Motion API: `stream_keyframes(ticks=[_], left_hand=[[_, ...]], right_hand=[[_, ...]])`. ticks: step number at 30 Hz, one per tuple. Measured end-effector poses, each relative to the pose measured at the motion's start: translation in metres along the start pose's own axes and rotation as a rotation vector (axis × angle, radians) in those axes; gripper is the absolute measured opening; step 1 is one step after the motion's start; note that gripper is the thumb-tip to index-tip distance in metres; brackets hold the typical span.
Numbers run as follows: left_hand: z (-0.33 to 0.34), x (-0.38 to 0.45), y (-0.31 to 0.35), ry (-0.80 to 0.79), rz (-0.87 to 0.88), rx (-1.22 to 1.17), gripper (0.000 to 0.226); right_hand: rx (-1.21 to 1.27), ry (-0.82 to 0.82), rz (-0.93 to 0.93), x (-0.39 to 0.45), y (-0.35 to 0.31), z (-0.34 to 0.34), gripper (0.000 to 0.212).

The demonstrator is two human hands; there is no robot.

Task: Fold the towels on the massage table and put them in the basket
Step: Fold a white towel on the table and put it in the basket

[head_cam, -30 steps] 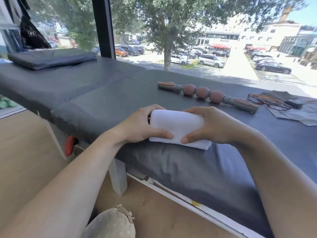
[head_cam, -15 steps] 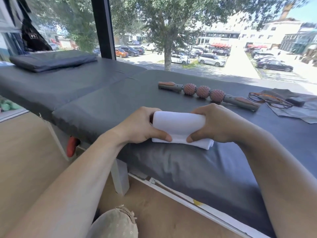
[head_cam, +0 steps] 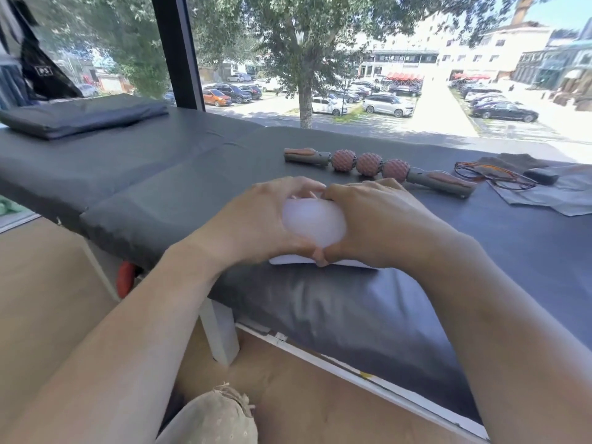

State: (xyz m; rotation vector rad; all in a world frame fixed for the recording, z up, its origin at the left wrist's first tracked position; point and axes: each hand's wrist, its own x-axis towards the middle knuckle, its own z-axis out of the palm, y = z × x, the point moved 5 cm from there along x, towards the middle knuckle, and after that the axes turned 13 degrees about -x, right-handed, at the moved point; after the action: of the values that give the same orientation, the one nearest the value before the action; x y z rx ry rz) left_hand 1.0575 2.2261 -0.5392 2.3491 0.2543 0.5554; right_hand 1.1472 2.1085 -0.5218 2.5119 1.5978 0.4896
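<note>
A white towel (head_cam: 313, 222), folded into a small thick bundle, lies near the front edge of the grey massage table (head_cam: 179, 174). My left hand (head_cam: 256, 225) grips its left side and my right hand (head_cam: 378, 225) grips its right side. The fingers of both hands curl over the top and the thumbs meet below, so only the middle of the towel and a thin white edge underneath show. No basket is in view.
A massage roller (head_cam: 371, 165) with three pink spiked balls lies behind the hands. Glasses (head_cam: 493, 176), a small dark case and grey cloths lie at the right. A folded dark sheet (head_cam: 80, 115) sits at the far left. A beige fabric thing (head_cam: 214, 418) shows at the bottom.
My hands have moved together from the ends of the towel towards its middle, squeezing it into a shorter, rounder bundle.
</note>
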Motion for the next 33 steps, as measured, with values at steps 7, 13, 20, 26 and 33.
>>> stream_keyframes(ticks=[7,13,20,26,33], left_hand=[[0.009,0.001,-0.016,-0.073,-0.138,0.109,0.070],[0.008,0.001,-0.020,-0.094,-0.188,0.124,0.046],[0.006,-0.004,-0.032,-0.115,-0.165,-0.147,0.056],[0.006,-0.008,-0.046,-0.079,-0.186,-0.273,0.047],[0.002,-0.007,-0.063,0.022,-0.183,-0.547,0.059]], right_hand=[[0.036,-0.070,0.027,0.002,-0.002,0.009,0.066],[0.090,-0.123,0.029,0.002,0.008,0.017,0.054],[0.382,-0.251,-0.026,0.000,0.037,0.035,0.058],[0.612,-0.178,0.010,0.005,0.056,0.051,0.050],[1.247,-0.126,0.135,0.004,0.064,0.066,0.063]])
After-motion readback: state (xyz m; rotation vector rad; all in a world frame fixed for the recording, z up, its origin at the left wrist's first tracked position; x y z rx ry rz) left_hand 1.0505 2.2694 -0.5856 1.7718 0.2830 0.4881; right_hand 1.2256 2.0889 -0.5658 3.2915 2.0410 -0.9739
